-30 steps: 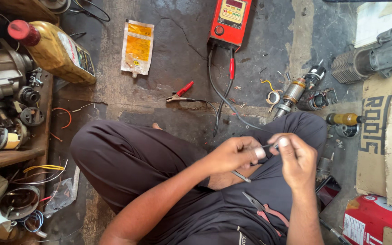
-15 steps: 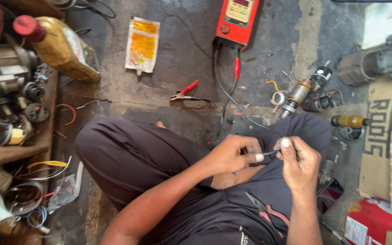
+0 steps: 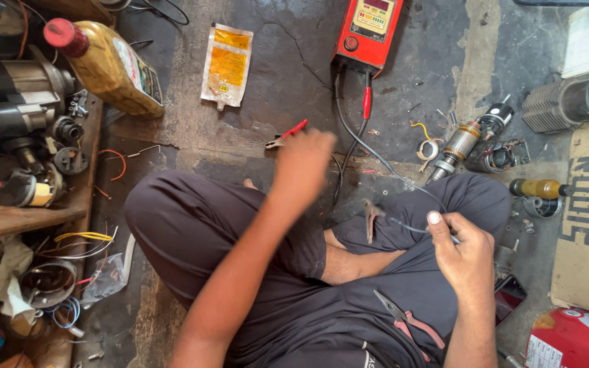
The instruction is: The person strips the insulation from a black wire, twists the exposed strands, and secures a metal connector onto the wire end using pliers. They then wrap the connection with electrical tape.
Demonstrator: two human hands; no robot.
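My left hand (image 3: 305, 160) is stretched forward over the floor, blurred, right beside a small red-handled clip (image 3: 283, 139). Its back faces the camera and its fingers are hidden. My right hand (image 3: 463, 251) rests over my right knee and pinches a thin grey wire (image 3: 407, 225) between thumb and fingers. The wire leads up to a red tester box (image 3: 369, 27) at the top. On my lap lie a rusty brown tool (image 3: 371, 219) and red-handled pliers (image 3: 412, 322).
A motor armature (image 3: 459, 145), metal rings and a yellow-handled screwdriver (image 3: 537, 188) lie to the right, next to cardboard (image 3: 584, 225). An oil bottle (image 3: 107, 65) and a yellow sachet (image 3: 226, 63) sit at the back left. A wooden shelf (image 3: 28, 215) with motor parts stands on the left.
My left hand has let go of the wire and reached forward to the red-handled clip on the floor. My right hand still holds the wire over my knee.
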